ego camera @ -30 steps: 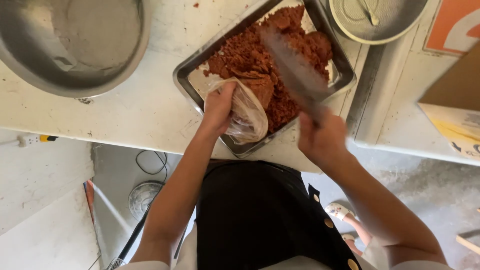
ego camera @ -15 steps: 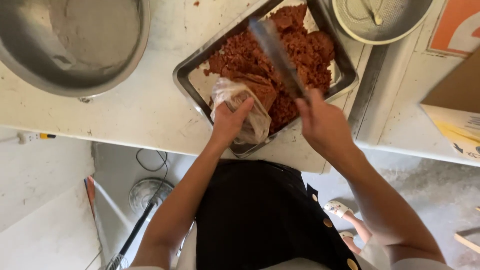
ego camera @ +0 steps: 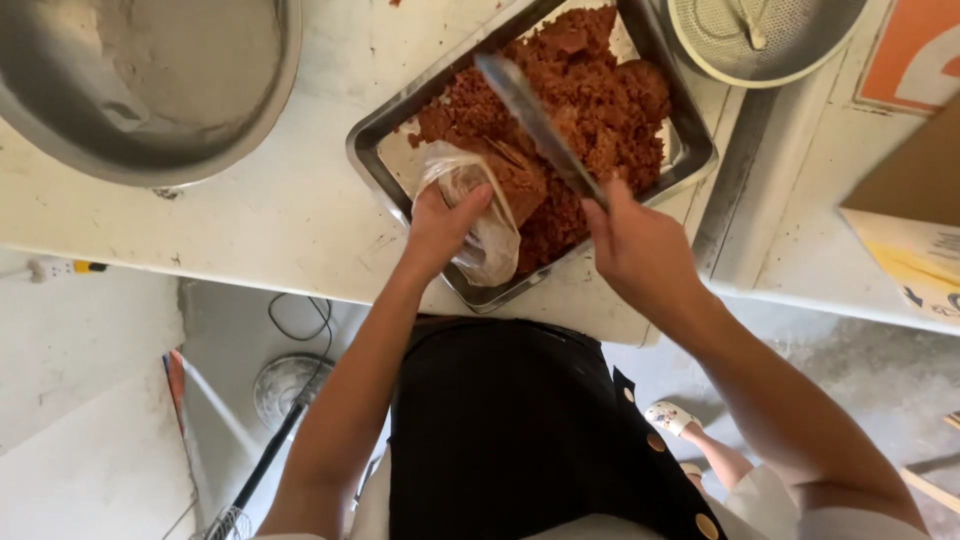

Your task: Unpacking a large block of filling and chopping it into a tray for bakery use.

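Sitting at ten o'clock on the white counter (ego camera: 250, 230) is a big metal bowl (ego camera: 140, 80). The left hand (ego camera: 440, 225) pinches a clear plastic bag (ego camera: 480, 215) open at the tray's (ego camera: 400, 110) six-o'clock edge. The right hand (ego camera: 640, 250), fingers wrapped around a metal spatula (ego camera: 535, 120), angles it toward eleven o'clock over the reddish-brown crumbly mix (ego camera: 590, 100).

White worn counter (ego camera: 250, 230); metal tray (ego camera: 385, 130), big steel bowl (ego camera: 150, 90), strainer (ego camera: 765, 35)
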